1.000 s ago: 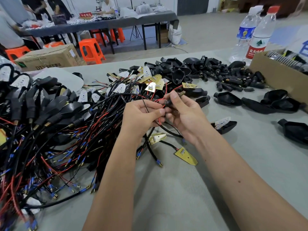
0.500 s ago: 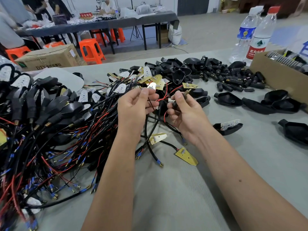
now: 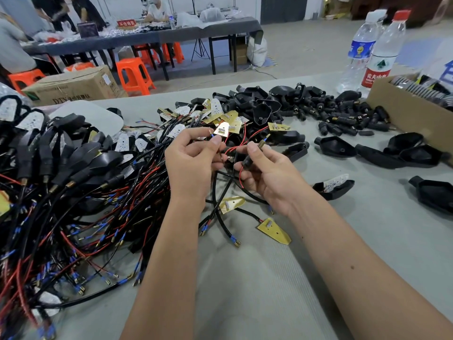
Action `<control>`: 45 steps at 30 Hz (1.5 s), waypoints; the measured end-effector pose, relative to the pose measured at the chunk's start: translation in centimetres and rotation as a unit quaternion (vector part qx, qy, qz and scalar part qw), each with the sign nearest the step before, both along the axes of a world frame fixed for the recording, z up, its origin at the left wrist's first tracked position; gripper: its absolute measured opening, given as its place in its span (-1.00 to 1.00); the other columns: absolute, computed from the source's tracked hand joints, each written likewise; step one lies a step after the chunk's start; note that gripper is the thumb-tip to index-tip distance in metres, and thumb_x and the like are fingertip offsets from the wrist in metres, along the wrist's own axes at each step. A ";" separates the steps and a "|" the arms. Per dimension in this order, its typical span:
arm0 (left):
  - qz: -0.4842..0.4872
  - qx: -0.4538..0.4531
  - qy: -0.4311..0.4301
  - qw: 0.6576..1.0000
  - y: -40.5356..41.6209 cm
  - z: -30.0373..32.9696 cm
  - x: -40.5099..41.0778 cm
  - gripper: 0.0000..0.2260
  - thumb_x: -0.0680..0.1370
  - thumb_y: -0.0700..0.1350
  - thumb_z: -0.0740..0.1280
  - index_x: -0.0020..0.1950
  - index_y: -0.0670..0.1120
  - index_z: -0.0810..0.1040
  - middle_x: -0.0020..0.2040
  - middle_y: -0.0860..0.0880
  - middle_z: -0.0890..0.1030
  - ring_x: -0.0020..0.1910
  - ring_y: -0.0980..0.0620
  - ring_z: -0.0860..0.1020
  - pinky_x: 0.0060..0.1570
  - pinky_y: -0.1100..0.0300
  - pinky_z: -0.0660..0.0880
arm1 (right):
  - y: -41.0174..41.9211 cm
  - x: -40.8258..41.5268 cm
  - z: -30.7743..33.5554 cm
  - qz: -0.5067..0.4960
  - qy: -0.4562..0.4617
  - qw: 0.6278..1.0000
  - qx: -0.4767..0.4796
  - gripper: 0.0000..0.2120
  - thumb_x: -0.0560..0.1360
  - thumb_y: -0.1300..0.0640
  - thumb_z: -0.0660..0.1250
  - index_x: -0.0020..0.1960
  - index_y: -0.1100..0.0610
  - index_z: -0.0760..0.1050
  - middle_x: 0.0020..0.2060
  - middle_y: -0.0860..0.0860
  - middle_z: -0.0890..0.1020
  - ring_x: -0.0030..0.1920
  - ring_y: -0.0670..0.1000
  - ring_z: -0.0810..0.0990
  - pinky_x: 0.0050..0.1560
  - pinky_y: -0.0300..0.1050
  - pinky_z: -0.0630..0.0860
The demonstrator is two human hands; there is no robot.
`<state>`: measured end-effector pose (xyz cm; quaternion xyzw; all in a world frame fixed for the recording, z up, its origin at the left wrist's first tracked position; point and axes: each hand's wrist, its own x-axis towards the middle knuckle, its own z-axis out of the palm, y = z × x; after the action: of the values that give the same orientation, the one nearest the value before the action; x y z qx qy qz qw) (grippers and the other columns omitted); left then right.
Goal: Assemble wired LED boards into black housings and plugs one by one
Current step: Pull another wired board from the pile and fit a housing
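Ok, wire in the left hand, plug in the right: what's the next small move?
Probably draw the red wire on through the black plug: the right hand grips the plug, the left hand pinches the wire's blue-sleeved end, and red wire loops loosely between them.

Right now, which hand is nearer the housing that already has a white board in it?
Right. The right hand is just left of that housing, apart from it; the left hand is farther left, beyond the right hand.

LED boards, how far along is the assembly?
Done: a pile of wired housings lies at left. In hand: the left hand pinches a wire end, the right hand holds a black plug. Left: loose boards, empty housings and plugs.
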<state>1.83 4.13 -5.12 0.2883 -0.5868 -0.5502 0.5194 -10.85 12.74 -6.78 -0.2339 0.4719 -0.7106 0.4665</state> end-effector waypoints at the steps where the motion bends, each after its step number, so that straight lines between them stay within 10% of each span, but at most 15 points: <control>1: 0.001 -0.014 -0.021 1.000 -0.2 -0.1 0.1 -0.91 0.58 -0.25 0.45 0.07 -0.11 0.66 -0.24 -0.08 0.73 -0.36 0.06 0.63 -0.36 0.27 0.55 | 0.0 -0.1 0.0 -0.007 -0.003 1.000 -0.005 -0.78 0.65 0.04 0.33 0.10 0.19 0.62 -0.26 0.12 0.65 -0.39 -0.04 0.53 -0.43 -0.29 0.49; 9: -0.068 -0.155 -0.248 0.954 -0.8 -0.8 0.4 -0.85 0.52 -0.24 0.50 -0.09 0.02 0.77 -0.30 0.11 0.70 -0.32 0.15 0.62 -0.27 0.29 0.52 | -0.1 -0.7 0.2 -0.038 -0.100 0.990 -0.095 -0.75 0.64 0.04 0.29 0.02 0.21 0.61 -0.27 0.10 0.55 -0.37 -0.07 0.47 -0.38 -0.32 0.43; 45: -0.094 -0.015 -0.115 0.989 1.0 -1.1 -1.4 -0.89 0.57 -0.30 0.43 -0.11 -0.18 0.73 -0.26 -0.17 0.72 -0.32 0.00 0.66 -0.25 0.21 0.61 | 0.2 -0.7 0.3 -0.043 -0.103 0.991 -0.070 -0.68 0.42 -0.01 0.47 0.09 0.15 0.71 -0.32 0.01 0.58 -0.37 -0.10 0.52 -0.40 -0.33 0.48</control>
<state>0.41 5.14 -6.24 0.2852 -0.6756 -0.5507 0.3987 -11.59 12.92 -6.49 -0.1716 0.3801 -0.7814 0.4642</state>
